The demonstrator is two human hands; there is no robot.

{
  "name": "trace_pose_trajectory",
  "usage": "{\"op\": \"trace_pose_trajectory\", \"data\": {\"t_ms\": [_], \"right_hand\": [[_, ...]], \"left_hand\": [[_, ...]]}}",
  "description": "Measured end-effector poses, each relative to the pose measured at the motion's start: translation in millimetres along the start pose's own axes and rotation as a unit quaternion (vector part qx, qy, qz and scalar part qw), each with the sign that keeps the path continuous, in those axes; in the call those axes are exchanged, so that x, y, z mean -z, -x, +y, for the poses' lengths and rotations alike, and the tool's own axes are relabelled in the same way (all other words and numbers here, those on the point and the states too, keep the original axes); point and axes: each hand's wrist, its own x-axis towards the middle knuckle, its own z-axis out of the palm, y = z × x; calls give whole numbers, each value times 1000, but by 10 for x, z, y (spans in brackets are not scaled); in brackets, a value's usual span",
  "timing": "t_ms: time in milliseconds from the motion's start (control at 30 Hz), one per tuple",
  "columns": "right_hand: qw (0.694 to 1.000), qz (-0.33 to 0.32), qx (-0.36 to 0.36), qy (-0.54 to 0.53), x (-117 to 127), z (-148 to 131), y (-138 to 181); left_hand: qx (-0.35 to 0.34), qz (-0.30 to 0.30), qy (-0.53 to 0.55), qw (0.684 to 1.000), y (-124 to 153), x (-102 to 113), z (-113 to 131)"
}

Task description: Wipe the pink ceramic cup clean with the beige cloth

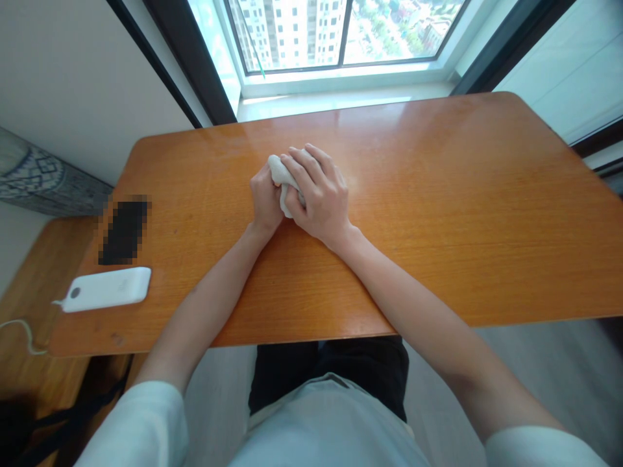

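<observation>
A crumpled white cloth (281,172) is bunched between my two hands, over the middle of the wooden table (438,207). My left hand (267,198) is closed on the cloth's left side, its fingers mostly hidden behind it. From the right, my right hand (318,191) wraps over the cloth, fingers bent across its top and the thumb along its near side. Part of the cloth pokes out between the hands. Whether its underside touches the tabletop, I cannot tell.
On the table's left end lie a white power strip (107,289) with a cord and a dark, pixelated flat object (124,232). A window (341,39) is beyond the far edge. A grey patterned fabric item (53,175) stands at the left.
</observation>
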Motion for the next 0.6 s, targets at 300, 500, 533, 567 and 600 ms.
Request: {"op": "trace_pose_trajectory", "data": {"t_ms": [300,500,533,567,600], "right_hand": [[1000,12,-13,-11,-67,20,10],[1000,12,-6,-12,-70,36,44],[1000,13,-2,-11,-74,28,46],[1000,14,2,-11,-78,21,45],[1000,15,6,-12,-81,14,43]], "left_hand": [[102,-52,-1,993,-43,-64,-114],[-1,-27,-5,1000,-3,-60,-93],[-14,-13,5,1000,7,-54,-78],[-18,-3,13,1000,15,-47,-64],[-17,4,16,1000,21,-40,-54]]}}
